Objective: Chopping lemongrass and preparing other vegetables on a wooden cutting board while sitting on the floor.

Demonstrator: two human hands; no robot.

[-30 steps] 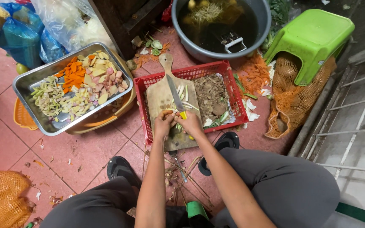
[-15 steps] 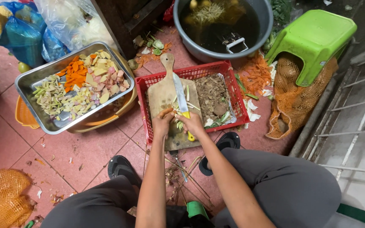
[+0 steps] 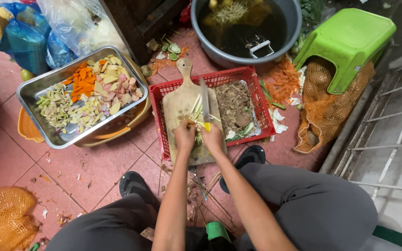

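Hands point(image 3: 199, 137) beside tray point(image 3: 33, 90) of vegetables point(image 3: 89, 97)

Single head view, steep downward look, close over wooden cutting board point(image 3: 182, 109).

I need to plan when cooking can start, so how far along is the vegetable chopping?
Done: the metal tray already holds a spread of cut carrot, pale slices and green pieces. In hand: the right hand grips a knife over the wooden cutting board, while the left hand steadies pale green stalks. Left: those stalks are mostly uncut, and bagged produce, including corn, sits beside the tray.
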